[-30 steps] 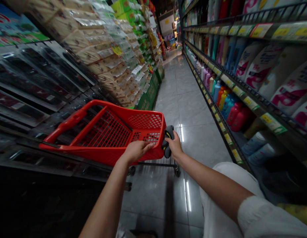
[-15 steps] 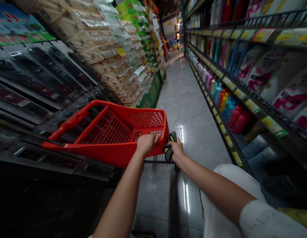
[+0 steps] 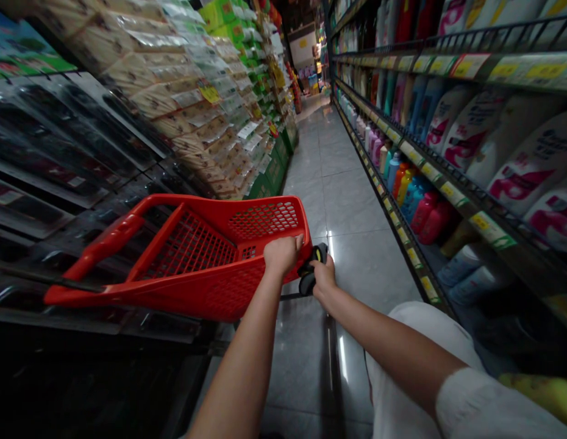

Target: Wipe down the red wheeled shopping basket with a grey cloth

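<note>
A red plastic shopping cart (image 3: 210,244) stands at the centre left, its handle end pointing left. My left hand (image 3: 282,253) is closed over the cart's near rim, close to its front corner. Just outside that corner, my right hand (image 3: 324,274) has its fingers wrapped round a black and grey object (image 3: 307,283) with a yellow patch. What this object is I cannot make out. Part of it is hidden behind the fingers of my right hand.
Shelves of bottles (image 3: 430,213) run along the right side. Stacked tissue packs (image 3: 174,103) and hanging black packages (image 3: 73,134) line the left. Between them a grey tiled floor (image 3: 342,201) leads away.
The cart's handle end has swung nearer and to the left. My left hand has shifted right along the rim, closer to the front corner. My right hand keeps its grip on the dark object.
</note>
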Motion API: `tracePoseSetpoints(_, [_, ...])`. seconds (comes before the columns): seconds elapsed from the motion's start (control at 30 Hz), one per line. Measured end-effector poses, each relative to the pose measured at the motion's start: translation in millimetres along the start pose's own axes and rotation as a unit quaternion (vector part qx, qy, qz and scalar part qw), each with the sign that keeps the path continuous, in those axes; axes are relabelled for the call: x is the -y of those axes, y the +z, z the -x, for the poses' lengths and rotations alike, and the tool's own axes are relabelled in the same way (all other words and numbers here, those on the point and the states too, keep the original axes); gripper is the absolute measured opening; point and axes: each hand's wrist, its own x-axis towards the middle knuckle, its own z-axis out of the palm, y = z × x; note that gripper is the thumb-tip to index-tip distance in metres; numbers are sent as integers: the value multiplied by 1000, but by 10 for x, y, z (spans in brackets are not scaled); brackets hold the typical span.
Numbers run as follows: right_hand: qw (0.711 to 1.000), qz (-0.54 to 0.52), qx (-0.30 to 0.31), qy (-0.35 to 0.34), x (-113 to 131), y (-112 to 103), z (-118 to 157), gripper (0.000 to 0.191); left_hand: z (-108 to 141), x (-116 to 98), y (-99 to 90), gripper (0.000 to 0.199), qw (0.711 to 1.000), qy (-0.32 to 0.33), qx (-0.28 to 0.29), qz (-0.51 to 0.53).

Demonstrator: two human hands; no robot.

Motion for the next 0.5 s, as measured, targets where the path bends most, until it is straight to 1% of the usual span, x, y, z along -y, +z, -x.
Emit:
tracePoseSetpoints(0.1, [1000, -7, 10, -4, 173, 9, -53, 50, -33, -67, -14, 67, 1000, -10, 1, 11])
tracePoseSetpoints(0.17, [1000, 5, 4, -9, 164, -37, -75, 48, -37, -115, -23, 66, 1000, -20, -3, 16])
tracePoseSetpoints(0.23, [999, 19, -34, 19, 85, -82, -85, 43, -28, -158, -28, 66, 999, -29, -8, 18])
tracePoseSetpoints(0.3, [994, 25, -86, 65, 17, -89, -85, 40, -13, -187, -30, 66, 999, -35, -9, 21])
tracePoseSetpoints(0.37, [989, 15, -113, 90, 33, -52, -77, 40, 1, -206, -28, 67, 999, -40, -9, 24])
tracePoseSetpoints(0.4, [991, 2, -107, 87, 77, -27, -72, 41, 6, -216, -26, 68, 999, -42, -10, 27])
tracePoseSetpoints(0.43, [993, -13, -87, 74, 137, -2, -70, 42, 8, -228, -24, 68, 999, -42, -10, 30])
tracePoseSetpoints(0.5, [998, -41, -32, 38, 273, 23, -75, 43, 8, -255, -23, 70, 998, -42, -10, 36])
